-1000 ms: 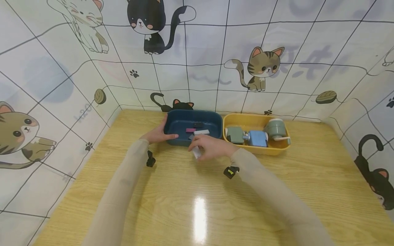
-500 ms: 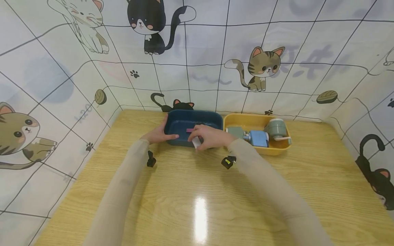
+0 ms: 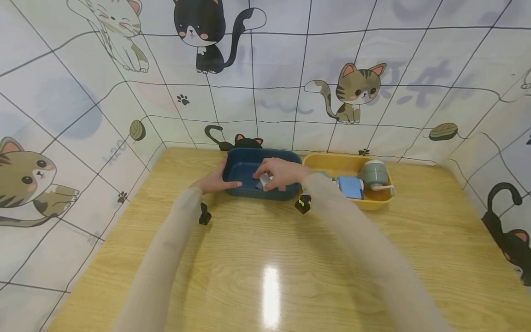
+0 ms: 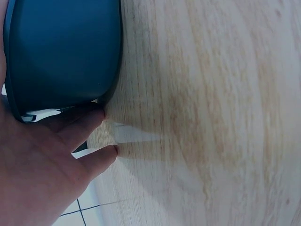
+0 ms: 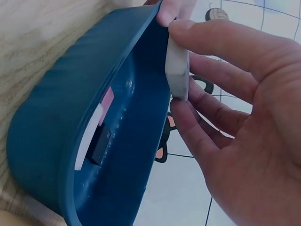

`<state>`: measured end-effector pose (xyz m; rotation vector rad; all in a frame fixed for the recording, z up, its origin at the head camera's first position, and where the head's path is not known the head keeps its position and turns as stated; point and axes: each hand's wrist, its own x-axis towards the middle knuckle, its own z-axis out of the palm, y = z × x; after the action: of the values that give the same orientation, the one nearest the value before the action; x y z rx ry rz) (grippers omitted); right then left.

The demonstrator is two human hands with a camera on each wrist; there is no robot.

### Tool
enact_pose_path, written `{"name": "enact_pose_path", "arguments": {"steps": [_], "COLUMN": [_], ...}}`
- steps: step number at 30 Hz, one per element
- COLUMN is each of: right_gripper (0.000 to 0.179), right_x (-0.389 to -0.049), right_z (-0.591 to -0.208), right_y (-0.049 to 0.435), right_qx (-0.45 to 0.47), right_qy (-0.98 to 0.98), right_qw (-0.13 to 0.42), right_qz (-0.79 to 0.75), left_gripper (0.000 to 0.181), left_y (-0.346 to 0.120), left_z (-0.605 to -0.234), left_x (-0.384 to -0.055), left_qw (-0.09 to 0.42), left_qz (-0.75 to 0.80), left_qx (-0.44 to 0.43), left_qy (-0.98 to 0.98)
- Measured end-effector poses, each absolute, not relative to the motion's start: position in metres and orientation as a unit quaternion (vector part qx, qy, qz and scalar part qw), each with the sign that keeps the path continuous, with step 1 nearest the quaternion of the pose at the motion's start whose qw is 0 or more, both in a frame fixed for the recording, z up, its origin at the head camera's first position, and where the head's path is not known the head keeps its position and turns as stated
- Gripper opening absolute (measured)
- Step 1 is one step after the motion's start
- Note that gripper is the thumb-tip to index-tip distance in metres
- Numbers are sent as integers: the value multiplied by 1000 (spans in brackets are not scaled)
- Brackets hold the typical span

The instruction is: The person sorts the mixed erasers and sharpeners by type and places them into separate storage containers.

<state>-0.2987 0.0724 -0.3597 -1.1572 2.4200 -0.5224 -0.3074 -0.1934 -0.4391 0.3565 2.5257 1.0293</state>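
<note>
My right hand (image 3: 285, 173) pinches a small white block, probably an eraser (image 5: 178, 70), between thumb and fingertips. It is over the dark blue bin (image 3: 267, 194), close to the rim in the right wrist view. Inside that bin lie a pink piece (image 5: 107, 105), another white piece (image 5: 88, 137) and a black block (image 5: 99, 145). My left hand (image 3: 215, 181) holds the bin's left end, thumb along the front and fingers around the far side. In the left wrist view two fingertips (image 4: 96, 157) show beside the bin's wall.
A yellow bin (image 3: 332, 159) stands right of the blue one. In it are a blue device (image 3: 350, 187) and a round green one with a crank (image 3: 373, 174), resembling pencil sharpeners; my right sleeve partly covers a green one. A cat-printed sheet (image 3: 278, 101) rises behind the wooden table (image 3: 224, 276).
My right hand has moved away from me, from the blue bin's front edge to over its inside, still pinching the white eraser. The left hand has stayed on the bin.
</note>
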Motion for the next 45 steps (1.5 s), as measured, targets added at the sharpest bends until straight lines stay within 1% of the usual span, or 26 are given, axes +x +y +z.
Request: {"name": "enact_pose_path", "arguments": {"steps": [9,15,19,23,27,38,45], "right_gripper": [44,47,48,45,42,37,34], "right_x": [-315,-326,-330,-330,-329,-317,-308], "right_z": [-358,-357,-358,-361,-367,-365,-363], "right_y": [59,49,47,50,57,72,85], "right_qx": [-432,-431,-414,-405,-418,-439,-425], "right_qy": [866,864,869,877,873,870,879], "right_qw": [208,230,243,227,207,184,176], "right_qz": [-143,-124,-119,-126,-144,-133,-123], "left_gripper": [117,117,118,116,116,115,115], "left_y": [-193,-190,-189,-188,-189,-193,-192], "left_z": [-442,-442,-444,-443,-442,-439,-440], "left_x": [-308,-308,-309,-310,-310,-308,-308], "left_qw": [197,199,195,193,193,188,195], "left_qz": [366,369,374,373,373,371,364], "left_qx": [123,129,134,135,133,131,121], "left_qy": [901,899,897,897,898,900,903]}}
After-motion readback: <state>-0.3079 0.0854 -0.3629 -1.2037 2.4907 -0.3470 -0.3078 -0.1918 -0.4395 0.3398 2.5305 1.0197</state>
